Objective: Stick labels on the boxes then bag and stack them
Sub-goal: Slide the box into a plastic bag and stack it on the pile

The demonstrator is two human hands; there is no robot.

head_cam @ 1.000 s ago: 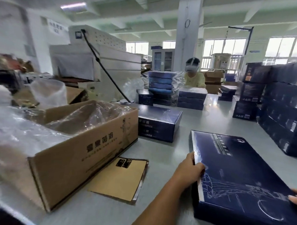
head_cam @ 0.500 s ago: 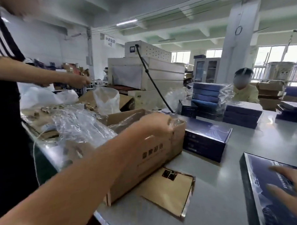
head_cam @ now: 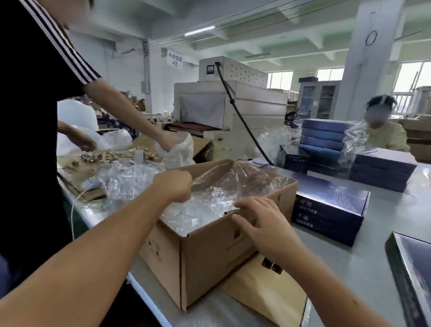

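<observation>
**Stage:** bagging, at its start.

**Hands:**
- The left hand (head_cam: 172,187), centre of frame, is clenched on a pinch of clear film from the plastic bags (head_cam: 223,195) that fill the open carton (head_cam: 213,252).
- The right hand (head_cam: 264,225) has its fingers spread and relaxed. It rests on the carton's near rim with fingertips at the film's edge and grasps nothing.
- No bag is free of the carton yet.

**Box to be bagged:** the blue box (head_cam: 422,280) lies flat on the counter (head_cam: 390,230) at the lower right edge of frame. It is bare of film and well apart from both hands. Whether it bears a label cannot be told.

**Left to do, by judgement:** draw out one bag, sleeve this box, stack it.

**Other stock:**
- A second blue box (head_cam: 330,215), centre right, is just beside the carton.
- Stacks of blue boxes (head_cam: 382,171), upper right, have loose film about some of them and are probably finished.

**Surroundings:**
- A brown envelope (head_cam: 264,292) lies against the carton's near side.
- A standing person (head_cam: 22,122), left of frame, handles bags beyond the carton.
- A seated person (head_cam: 386,133) is at upper right.
- A pale machine (head_cam: 231,105) is at upper centre.

**In the way:** the bags cling in one mass, so several may lift together.
</observation>
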